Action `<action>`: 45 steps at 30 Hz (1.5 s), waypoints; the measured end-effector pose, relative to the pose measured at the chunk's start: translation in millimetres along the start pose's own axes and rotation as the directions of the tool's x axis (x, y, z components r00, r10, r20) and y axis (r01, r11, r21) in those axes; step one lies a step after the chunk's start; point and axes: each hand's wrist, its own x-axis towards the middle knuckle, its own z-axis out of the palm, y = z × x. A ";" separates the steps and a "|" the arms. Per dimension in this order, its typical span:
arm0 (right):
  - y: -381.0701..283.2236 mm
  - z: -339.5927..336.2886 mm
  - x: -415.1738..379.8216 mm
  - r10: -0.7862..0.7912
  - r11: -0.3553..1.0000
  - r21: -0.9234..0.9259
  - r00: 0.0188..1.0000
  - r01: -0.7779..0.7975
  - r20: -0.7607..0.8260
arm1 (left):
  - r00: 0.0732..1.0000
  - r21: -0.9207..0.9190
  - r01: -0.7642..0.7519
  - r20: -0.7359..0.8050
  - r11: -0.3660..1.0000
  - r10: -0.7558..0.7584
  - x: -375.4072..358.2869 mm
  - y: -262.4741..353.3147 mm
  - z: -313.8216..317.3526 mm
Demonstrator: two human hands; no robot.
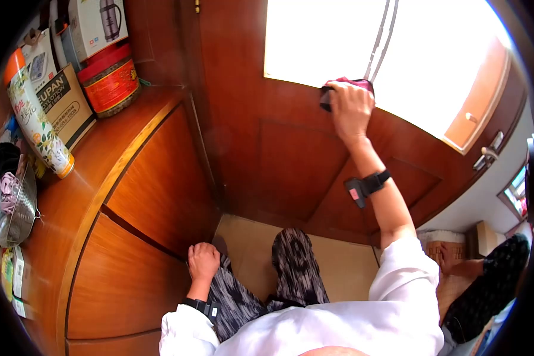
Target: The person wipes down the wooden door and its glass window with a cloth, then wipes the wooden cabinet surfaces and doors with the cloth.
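Note:
My right hand (351,107) is raised to the brown wooden door (291,148), at the lower edge of its bright pane (338,41). Its fingers are closed round a dark red and black cloth-like bundle (362,84), partly covered by the hand. Two thin dark strips run up across the pane just above the bundle. Low on the left, my left hand (203,261) is by my knee in patterned trousers (234,296), close to the cabinet front. Its fingers are curled under, and whatever they may hold is hidden.
A curved wooden cabinet (142,184) carries a spray can (38,115), a red-lidded tub (110,83), a cardboard box (65,107) and a metal basket (24,204). The door handle (488,153) is at right. Another person's leg (486,285) shows at lower right.

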 end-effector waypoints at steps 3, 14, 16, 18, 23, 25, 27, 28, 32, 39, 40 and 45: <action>-41.2 21.0 19.9 -0.068 0.987 0.146 0.998 0.066 0.013 | 1.000 0.005 -0.004 -0.002 1.000 0.004 0.6 1.5 -0.5; -24.0 43.8 84.4 -0.500 0.820 0.345 0.865 0.457 0.043 | 0.999 0.012 -0.002 -0.043 1.000 0.002 -4.5 -5.5 1.3; -5.9 23.6 155.8 -0.456 0.890 0.121 0.842 0.440 0.288 | 0.999 0.033 0.009 -0.037 0.999 -0.008 -4.7 -3.7 2.4; 24.3 39.2 221.6 -0.568 0.823 -0.141 0.803 0.550 -0.183 | 0.999 0.026 0.013 -0.037 1.000 -0.012 -2.4 -3.2 2.1; 20.7 -0.9 337.6 -0.539 0.832 -0.250 0.615 0.495 -0.576 | 0.998 0.043 0.015 -0.056 0.999 -0.012 -1.3 -5.5 1.0; 15.0 15.5 329.1 -0.506 0.848 -0.170 0.672 0.502 -0.540 | 0.999 0.043 0.031 -0.039 0.999 -0.029 1.3 -3.8 -3.5; -26.2 -10.8 306.5 -0.201 0.966 -0.154 0.977 0.209 0.067 | 0.999 0.030 0.028 -0.034 0.999 -0.027 0.9 -8.2 -2.0; -12.6 21.2 282.7 -0.456 0.885 -0.086 0.816 0.457 -0.355 | 0.999 0.025 0.029 -0.041 0.999 -0.028 1.1 -8.4 -2.1; -4.0 69.8 178.0 -0.440 0.891 -0.154 0.896 0.428 -0.059 | 1.000 0.019 0.017 -0.024 1.000 -0.016 1.3 -6.9 -0.3; 32.3 8.2 95.0 -0.596 0.802 0.304 0.706 0.514 0.382 | 0.999 0.000 -0.007 -0.032 1.000 0.007 -2.9 -3.3 -2.4; 48.3 0.4 96.9 -0.666 0.746 0.367 0.634 0.556 0.393 | 0.999 0.021 -0.021 -0.045 1.000 0.022 -3.1 -2.4 -0.7; 130.0 -49.5 205.1 -0.611 0.783 -0.126 0.791 0.609 0.026 | 0.995 0.026 -0.068 -0.071 0.997 0.070 2.1 0.6 0.8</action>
